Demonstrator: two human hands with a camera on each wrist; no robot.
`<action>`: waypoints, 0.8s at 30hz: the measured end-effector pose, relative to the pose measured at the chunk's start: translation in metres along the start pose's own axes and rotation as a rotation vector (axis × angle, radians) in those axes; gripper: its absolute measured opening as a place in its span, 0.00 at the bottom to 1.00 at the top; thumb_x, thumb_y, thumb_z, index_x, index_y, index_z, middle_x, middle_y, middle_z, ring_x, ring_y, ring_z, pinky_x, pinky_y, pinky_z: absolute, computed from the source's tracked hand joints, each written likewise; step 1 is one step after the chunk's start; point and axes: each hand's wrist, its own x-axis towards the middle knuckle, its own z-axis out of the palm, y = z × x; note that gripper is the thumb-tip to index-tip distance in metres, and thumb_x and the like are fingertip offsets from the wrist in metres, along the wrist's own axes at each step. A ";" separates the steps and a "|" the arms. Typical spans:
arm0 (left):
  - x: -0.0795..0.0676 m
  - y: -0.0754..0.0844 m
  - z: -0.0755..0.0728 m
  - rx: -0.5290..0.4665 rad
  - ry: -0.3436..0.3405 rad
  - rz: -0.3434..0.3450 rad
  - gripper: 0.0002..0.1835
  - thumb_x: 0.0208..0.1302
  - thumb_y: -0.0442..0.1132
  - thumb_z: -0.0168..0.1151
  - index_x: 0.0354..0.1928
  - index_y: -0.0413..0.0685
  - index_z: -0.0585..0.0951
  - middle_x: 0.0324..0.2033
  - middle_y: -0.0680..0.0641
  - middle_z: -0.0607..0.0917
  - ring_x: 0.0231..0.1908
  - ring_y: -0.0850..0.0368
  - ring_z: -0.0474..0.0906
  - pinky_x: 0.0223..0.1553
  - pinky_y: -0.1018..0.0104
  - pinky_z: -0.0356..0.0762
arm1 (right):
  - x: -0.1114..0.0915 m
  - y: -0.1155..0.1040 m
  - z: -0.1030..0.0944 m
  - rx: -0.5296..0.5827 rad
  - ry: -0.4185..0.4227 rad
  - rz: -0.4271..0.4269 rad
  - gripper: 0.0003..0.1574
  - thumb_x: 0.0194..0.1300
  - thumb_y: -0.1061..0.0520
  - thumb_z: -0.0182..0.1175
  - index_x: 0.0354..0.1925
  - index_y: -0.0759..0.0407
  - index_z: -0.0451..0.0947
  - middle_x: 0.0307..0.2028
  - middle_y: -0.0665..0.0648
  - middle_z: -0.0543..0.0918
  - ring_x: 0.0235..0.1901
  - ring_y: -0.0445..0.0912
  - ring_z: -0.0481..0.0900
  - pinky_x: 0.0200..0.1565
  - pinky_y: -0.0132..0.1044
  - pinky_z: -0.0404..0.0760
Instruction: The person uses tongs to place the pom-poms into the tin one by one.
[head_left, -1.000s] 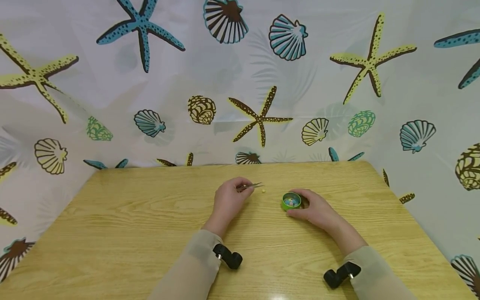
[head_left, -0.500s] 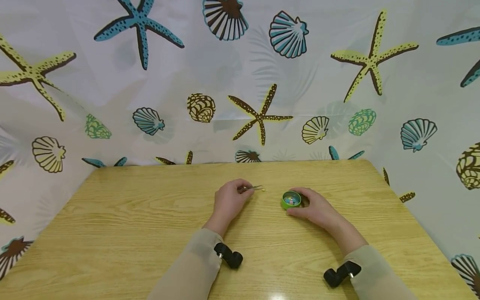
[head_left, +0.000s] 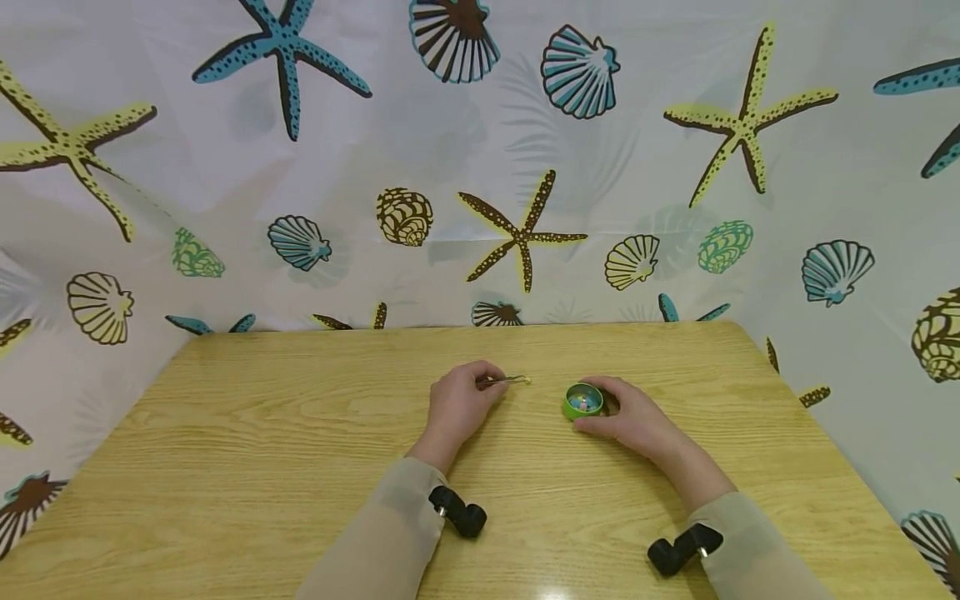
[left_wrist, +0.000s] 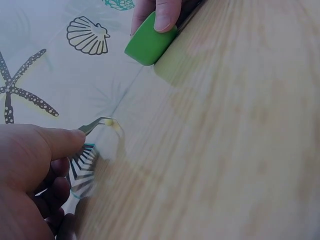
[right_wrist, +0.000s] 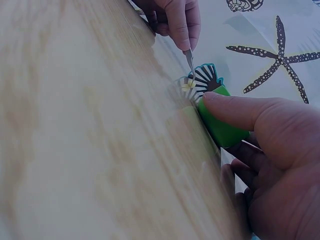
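Observation:
My left hand [head_left: 462, 402] pinches a pair of bent-tip tweezers [head_left: 510, 380] between thumb and fingers. At the tweezers' tips is a small yellow bead [left_wrist: 108, 122], low over the tabletop; the left wrist view shows it between the two prongs. To the right, my right hand [head_left: 632, 417] holds a small round green container [head_left: 573, 414] by its side, thumb on the near wall. The container stands upright on the table, its top uncovered. Several small coloured pieces, blue and pink among them, lie inside; their kind is too small to tell.
Both hands are over a wooden table [head_left: 300, 467]. A white curtain [head_left: 442, 158] printed with shells and starfish hangs behind it and along both sides. Black wrist mounts [head_left: 459, 512] sit on both sleeves.
The tweezers' tips have come down onto the yellow bead and closed around it. My left hand has shifted only slightly. The right hand and the green container stay where they were.

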 end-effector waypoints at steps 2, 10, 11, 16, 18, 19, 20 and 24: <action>0.000 0.000 0.000 0.002 0.000 0.001 0.04 0.76 0.44 0.74 0.47 0.55 0.93 0.42 0.53 0.93 0.45 0.51 0.88 0.59 0.43 0.79 | 0.000 -0.001 0.000 0.006 -0.001 0.004 0.47 0.71 0.53 0.79 0.80 0.61 0.71 0.76 0.67 0.73 0.79 0.64 0.65 0.78 0.63 0.63; 0.000 -0.001 -0.001 -0.010 0.000 0.005 0.04 0.77 0.44 0.74 0.47 0.56 0.93 0.43 0.53 0.92 0.46 0.50 0.88 0.61 0.42 0.79 | 0.001 0.000 0.001 -0.002 0.004 0.009 0.47 0.71 0.53 0.79 0.80 0.60 0.72 0.76 0.66 0.73 0.79 0.64 0.64 0.78 0.63 0.63; 0.000 -0.001 -0.001 -0.013 0.001 0.005 0.04 0.77 0.44 0.74 0.47 0.56 0.93 0.43 0.53 0.92 0.46 0.50 0.88 0.61 0.42 0.79 | 0.002 0.000 0.001 -0.005 0.003 0.007 0.47 0.71 0.53 0.79 0.80 0.60 0.71 0.76 0.66 0.73 0.79 0.64 0.64 0.78 0.63 0.63; -0.001 0.000 -0.005 -0.045 0.003 -0.007 0.05 0.77 0.44 0.73 0.48 0.55 0.93 0.45 0.52 0.92 0.48 0.49 0.88 0.60 0.43 0.80 | 0.003 -0.002 0.001 -0.016 0.003 0.000 0.47 0.71 0.52 0.79 0.80 0.61 0.71 0.77 0.67 0.72 0.79 0.65 0.65 0.78 0.64 0.63; -0.002 0.002 -0.006 -0.065 0.002 -0.018 0.05 0.77 0.43 0.73 0.48 0.55 0.93 0.46 0.51 0.92 0.49 0.49 0.88 0.59 0.44 0.81 | 0.003 -0.002 0.001 -0.023 0.005 0.002 0.47 0.71 0.52 0.79 0.80 0.61 0.71 0.77 0.67 0.72 0.79 0.65 0.65 0.78 0.64 0.63; -0.002 0.004 -0.007 -0.075 0.002 -0.025 0.05 0.77 0.43 0.73 0.49 0.55 0.93 0.47 0.51 0.92 0.50 0.49 0.88 0.59 0.45 0.82 | 0.002 -0.002 0.001 -0.026 0.006 0.002 0.47 0.71 0.52 0.79 0.79 0.61 0.71 0.77 0.67 0.72 0.79 0.65 0.65 0.78 0.63 0.63; -0.002 0.006 -0.007 -0.085 0.002 -0.027 0.05 0.77 0.43 0.74 0.49 0.55 0.93 0.47 0.51 0.92 0.50 0.49 0.88 0.58 0.45 0.82 | 0.002 -0.001 0.001 -0.023 0.007 0.002 0.46 0.71 0.52 0.79 0.79 0.61 0.72 0.77 0.67 0.72 0.79 0.64 0.64 0.78 0.63 0.63; -0.003 0.014 -0.009 -0.130 -0.010 -0.025 0.06 0.77 0.43 0.74 0.49 0.54 0.93 0.49 0.51 0.92 0.51 0.49 0.88 0.57 0.47 0.84 | 0.002 0.001 0.002 -0.017 0.010 0.000 0.46 0.71 0.52 0.79 0.79 0.61 0.72 0.76 0.67 0.73 0.79 0.64 0.64 0.78 0.64 0.62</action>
